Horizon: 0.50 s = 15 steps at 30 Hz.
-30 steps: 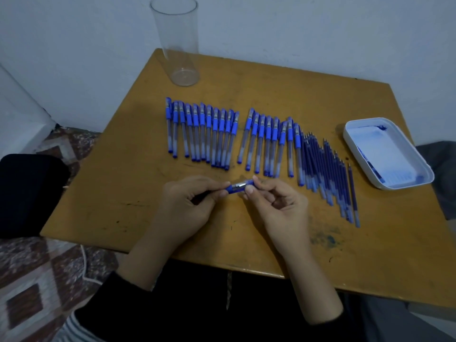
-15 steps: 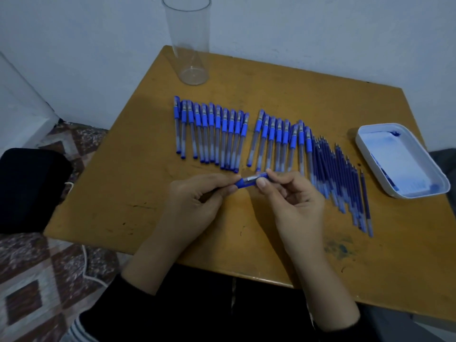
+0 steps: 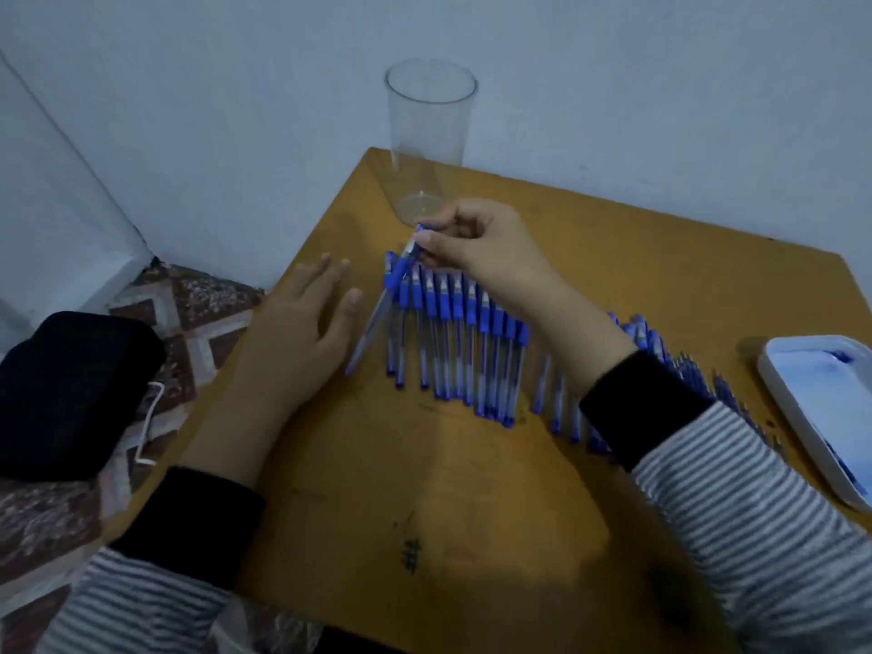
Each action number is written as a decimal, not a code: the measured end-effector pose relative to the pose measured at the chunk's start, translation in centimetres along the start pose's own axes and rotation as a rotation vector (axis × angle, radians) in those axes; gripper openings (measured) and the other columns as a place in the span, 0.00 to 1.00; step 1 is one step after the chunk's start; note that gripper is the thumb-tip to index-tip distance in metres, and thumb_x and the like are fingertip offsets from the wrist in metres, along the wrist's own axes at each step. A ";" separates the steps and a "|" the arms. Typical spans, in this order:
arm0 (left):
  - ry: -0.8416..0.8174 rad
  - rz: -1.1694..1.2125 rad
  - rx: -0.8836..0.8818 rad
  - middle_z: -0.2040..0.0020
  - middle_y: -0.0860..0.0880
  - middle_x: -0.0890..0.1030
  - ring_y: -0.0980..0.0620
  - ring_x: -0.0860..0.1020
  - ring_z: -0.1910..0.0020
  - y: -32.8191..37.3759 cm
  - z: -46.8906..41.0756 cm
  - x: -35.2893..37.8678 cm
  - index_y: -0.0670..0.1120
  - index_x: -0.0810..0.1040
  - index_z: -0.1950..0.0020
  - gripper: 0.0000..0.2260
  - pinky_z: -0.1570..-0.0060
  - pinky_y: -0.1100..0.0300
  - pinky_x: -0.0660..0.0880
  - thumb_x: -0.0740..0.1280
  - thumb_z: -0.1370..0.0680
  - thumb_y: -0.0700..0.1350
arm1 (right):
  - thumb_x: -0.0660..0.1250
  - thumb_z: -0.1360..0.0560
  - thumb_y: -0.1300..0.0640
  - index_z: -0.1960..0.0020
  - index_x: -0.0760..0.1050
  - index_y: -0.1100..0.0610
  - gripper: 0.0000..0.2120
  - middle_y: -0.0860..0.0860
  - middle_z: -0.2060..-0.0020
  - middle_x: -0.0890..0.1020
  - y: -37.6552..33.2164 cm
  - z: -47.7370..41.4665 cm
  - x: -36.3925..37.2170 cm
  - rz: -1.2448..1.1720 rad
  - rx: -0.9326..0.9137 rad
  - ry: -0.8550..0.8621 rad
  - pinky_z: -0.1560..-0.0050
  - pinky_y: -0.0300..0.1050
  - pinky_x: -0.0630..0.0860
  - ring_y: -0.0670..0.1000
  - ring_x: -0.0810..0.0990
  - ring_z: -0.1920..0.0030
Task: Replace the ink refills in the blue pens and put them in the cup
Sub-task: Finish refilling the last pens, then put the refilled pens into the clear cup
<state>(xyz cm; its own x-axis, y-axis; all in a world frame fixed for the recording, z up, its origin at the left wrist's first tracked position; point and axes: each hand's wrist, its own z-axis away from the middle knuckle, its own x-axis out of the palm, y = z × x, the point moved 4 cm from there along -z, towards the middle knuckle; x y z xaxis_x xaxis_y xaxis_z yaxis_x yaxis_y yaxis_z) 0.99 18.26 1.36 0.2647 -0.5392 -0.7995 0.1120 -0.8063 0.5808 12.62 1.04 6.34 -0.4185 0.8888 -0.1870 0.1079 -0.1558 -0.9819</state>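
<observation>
Beside the tall clear plastic cup (image 3: 430, 134), the right hand (image 3: 486, 257) pinched a slim blue pen (image 3: 387, 295), likely cup-bound; the left hand (image 3: 302, 332) lay flat, released.

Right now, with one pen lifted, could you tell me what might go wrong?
The right hand pinches the blue-and-clear plastic pen only at its top end, so it might slip onto the row of blue pens below. The tall clear plastic cup stands empty near the far edge of the yellow table; a knock might tip it.
</observation>
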 end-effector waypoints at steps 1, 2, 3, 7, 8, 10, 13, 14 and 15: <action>-0.029 -0.003 -0.028 0.20 0.49 0.63 0.48 0.58 0.20 -0.6 -0.7 0.3 0.49 0.66 0.21 0.27 0.23 0.49 0.57 0.54 0.16 0.61 | 0.69 0.24 0.69 0.48 0.78 0.71 0.07 0.60 0.61 0.82 0.0 -1.3 0.7 0.016 0.005 -0.046 0.54 0.42 0.81 0.48 0.81 0.65; -0.052 -0.003 -0.044 0.19 0.49 0.61 0.48 0.56 0.19 -0.9 -1.3 0.4 0.49 0.65 0.20 0.28 0.22 0.48 0.55 0.53 0.17 0.62 | 0.70 0.24 0.69 0.48 0.78 0.71 0.06 0.59 0.63 0.81 0.2 -2.5 1.3 0.041 0.012 -0.085 0.54 0.43 0.82 0.48 0.81 0.65; -0.069 -0.008 -0.049 0.19 0.49 0.60 0.48 0.55 0.19 -1.1 -1.8 0.6 0.49 0.64 0.20 0.30 0.21 0.48 0.54 0.51 0.17 0.64 | 0.70 0.24 0.68 0.49 0.79 0.70 0.06 0.59 0.63 0.82 0.3 -3.5 1.8 0.077 0.023 -0.117 0.54 0.43 0.82 0.48 0.81 0.65; -0.112 -0.086 -0.047 0.18 0.50 0.57 0.48 0.51 0.18 -1.3 -2.6 1.3 0.50 0.60 0.18 0.36 0.20 0.48 0.49 0.44 0.22 0.66 | 0.73 0.26 0.63 0.50 0.82 0.64 0.06 0.54 0.61 0.83 1.4 -5.8 3.1 0.325 0.013 -0.152 0.52 0.45 0.82 0.49 0.82 0.60; -0.123 -0.117 -0.046 0.18 0.51 0.56 0.48 0.50 0.18 -1.3 -2.5 1.5 0.50 0.59 0.18 0.36 0.20 0.49 0.48 0.43 0.22 0.67 | 0.74 0.26 0.62 0.50 0.83 0.62 0.05 0.52 0.61 0.83 1.5 -6.1 3.3 0.402 -0.013 -0.143 0.53 0.43 0.81 0.47 0.82 0.59; -0.137 -0.179 -0.038 0.17 0.53 0.53 0.49 0.48 0.18 -1.4 -2.5 1.8 0.52 0.56 0.17 0.36 0.20 0.51 0.46 0.41 0.22 0.67 | 0.74 0.25 0.59 0.50 0.84 0.59 0.06 0.49 0.61 0.81 1.1 -6.6 3.7 0.533 -0.054 -0.142 0.55 0.39 0.77 0.45 0.80 0.59; -0.153 -0.237 -0.021 0.17 0.54 0.51 0.49 0.46 0.18 -1.4 -2.6 2.1 0.54 0.53 0.17 0.35 0.21 0.52 0.44 0.39 0.22 0.67 | 0.70 0.22 0.57 0.44 0.82 0.59 0.09 0.48 0.58 0.79 0.8 -7.0 4.4 0.695 -0.002 -0.226 0.49 0.40 0.75 0.46 0.77 0.55; -0.155 -0.252 -0.015 0.17 0.54 0.51 0.49 0.46 0.18 -1.4 -2.6 2.1 0.54 0.52 0.17 0.35 0.21 0.52 0.43 0.39 0.21 0.67 | 0.69 0.21 0.57 0.43 0.81 0.60 0.10 0.48 0.58 0.78 0.8 -7.1 4.5 0.714 0.019 -0.251 0.45 0.42 0.75 0.47 0.76 0.54; -0.157 -0.266 -0.007 0.17 0.54 0.51 0.49 0.46 0.18 -1.4 -2.7 2.1 0.54 0.51 0.17 0.34 0.21 0.53 0.42 0.38 0.21 0.66 | 0.68 0.21 0.58 0.42 0.81 0.60 0.10 0.47 0.60 0.78 0.9 -7.1 4.6 0.718 0.026 -0.266 0.44 0.42 0.75 0.48 0.76 0.53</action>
<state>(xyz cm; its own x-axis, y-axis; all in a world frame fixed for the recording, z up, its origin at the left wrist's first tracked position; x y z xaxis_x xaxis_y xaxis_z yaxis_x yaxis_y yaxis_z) 3.94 18.85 -0.73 0.0744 -0.3410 -0.9371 0.1646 -0.9226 0.3488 17.20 8.08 4.78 -0.4575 0.4325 -0.7769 0.4153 -0.6686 -0.6168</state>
